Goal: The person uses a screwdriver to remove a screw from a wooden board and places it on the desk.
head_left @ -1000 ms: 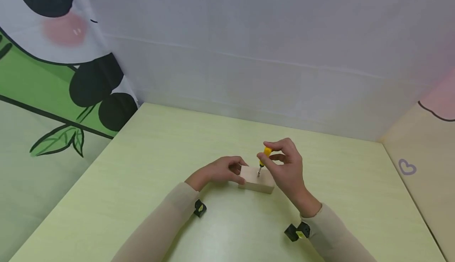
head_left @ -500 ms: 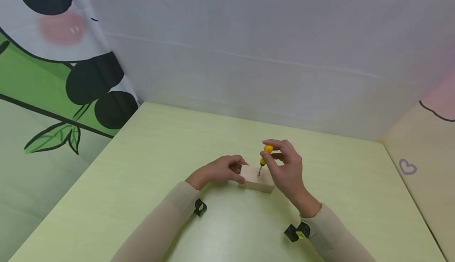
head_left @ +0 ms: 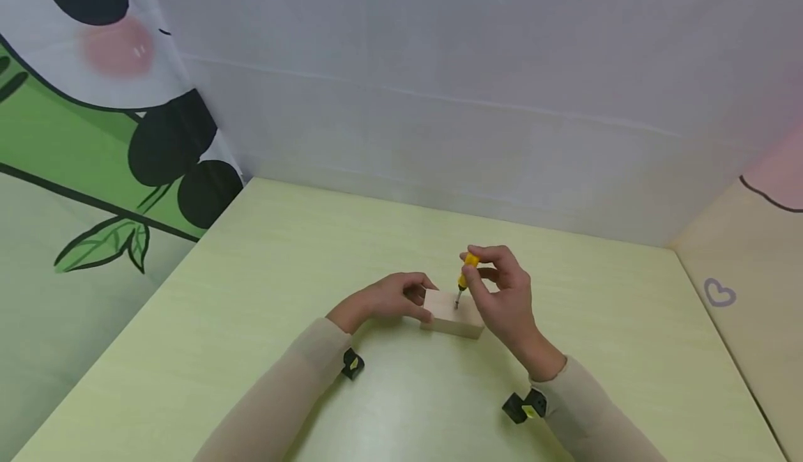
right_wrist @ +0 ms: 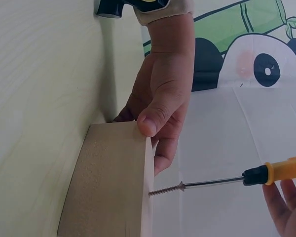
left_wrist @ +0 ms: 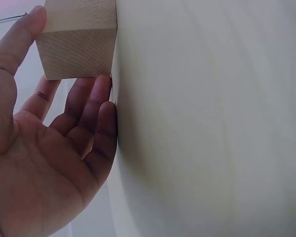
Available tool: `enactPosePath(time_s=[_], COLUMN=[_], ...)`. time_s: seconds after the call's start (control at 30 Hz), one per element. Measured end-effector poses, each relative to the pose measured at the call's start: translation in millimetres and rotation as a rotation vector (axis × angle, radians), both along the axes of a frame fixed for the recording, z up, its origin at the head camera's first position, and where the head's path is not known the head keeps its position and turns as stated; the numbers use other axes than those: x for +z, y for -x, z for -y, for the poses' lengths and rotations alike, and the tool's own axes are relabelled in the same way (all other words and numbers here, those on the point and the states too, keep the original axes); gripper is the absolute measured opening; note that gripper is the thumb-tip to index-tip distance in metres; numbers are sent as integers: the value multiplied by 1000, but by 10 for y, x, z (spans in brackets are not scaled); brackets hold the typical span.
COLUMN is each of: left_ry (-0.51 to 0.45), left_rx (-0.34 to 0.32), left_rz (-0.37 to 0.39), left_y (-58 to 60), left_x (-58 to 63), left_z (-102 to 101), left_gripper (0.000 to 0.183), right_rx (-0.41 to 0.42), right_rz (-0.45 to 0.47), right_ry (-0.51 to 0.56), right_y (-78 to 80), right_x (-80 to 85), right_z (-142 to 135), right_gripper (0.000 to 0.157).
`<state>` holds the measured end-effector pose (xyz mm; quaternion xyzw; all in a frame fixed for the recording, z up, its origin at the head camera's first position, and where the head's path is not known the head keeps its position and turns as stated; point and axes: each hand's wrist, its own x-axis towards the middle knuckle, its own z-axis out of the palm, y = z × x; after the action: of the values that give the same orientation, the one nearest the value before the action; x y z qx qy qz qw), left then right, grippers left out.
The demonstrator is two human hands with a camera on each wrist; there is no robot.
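A pale wooden block (head_left: 453, 326) lies on the table. My left hand (head_left: 394, 298) holds its left end, the thumb on the near upper edge and the fingers round the far side; the left wrist view shows the block's end (left_wrist: 76, 54) between them. A threaded screw (right_wrist: 166, 189) stands in the block's top, much of its shank exposed. The screwdriver (head_left: 462, 283), with a yellow handle and black collar, meets the screw head with its tip. My right hand (head_left: 507, 298) pinches the handle from above between thumb and fingers; only a few of its fingers (right_wrist: 286, 205) show in the right wrist view.
The light yellow-green table (head_left: 251, 274) runs back to a pale cloth wall (head_left: 439, 99). A panda and bamboo print covers the left side (head_left: 94, 148). Small black devices (head_left: 527, 406) sit at both wrists, just above the tabletop.
The right thumb and fingers shift slightly around the screwdriver handle, whose tilt changes a little. The screw stays upright in the block. The left hand and the block keep their places.
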<state>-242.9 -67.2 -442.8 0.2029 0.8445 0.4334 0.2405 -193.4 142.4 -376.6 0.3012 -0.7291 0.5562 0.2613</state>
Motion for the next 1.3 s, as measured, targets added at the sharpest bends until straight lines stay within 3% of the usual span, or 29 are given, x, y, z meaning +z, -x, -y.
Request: enactPosePath(time_s=[0.17, 0.5, 1.0, 1.17, 1.3], left_ry=[11, 11, -6, -11, -7], left_rx=[3, -3, -2, -1, 0], left_rz=[-8, 0, -5, -7, -6], left_y=[5, -1, 6, 5, 0], left_x=[14, 14, -3, -14, -18], left_z=[4, 6, 16, 13, 6], left_gripper=[39, 39, 39, 39, 38], right_rx=[-16, -82, -45, -14, -43], right_rz=[-35, 2, 50, 75, 69], right_ry=[37, 2, -113, -97, -79], right_y=[26, 0, 7, 7, -6], right_x=[14, 46, 57, 48, 49], right_z=[-15, -38, -20, 14, 23], right_gripper=[31, 29, 28, 29, 30])
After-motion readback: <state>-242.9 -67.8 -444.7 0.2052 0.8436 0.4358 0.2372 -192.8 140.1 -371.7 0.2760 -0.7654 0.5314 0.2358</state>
